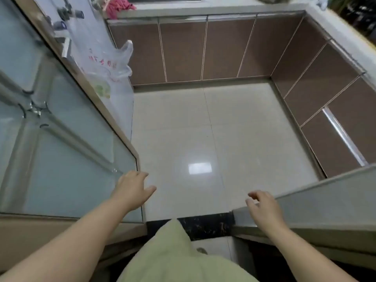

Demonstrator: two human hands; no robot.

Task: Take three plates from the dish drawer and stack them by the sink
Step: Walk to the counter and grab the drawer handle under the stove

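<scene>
Over pale floor tiles: left hand open, right hand loosely curled, both empty.

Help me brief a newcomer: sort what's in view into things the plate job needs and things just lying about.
For the job:
- bare left hand, open, empty
- bare right hand, open, empty
- brown cabinet fronts with metal trim
- pale stone counter
No plates show.

Lying about:
- clear plastic bag with red print
- pink crumpled cloth
- frosted glass door
</scene>
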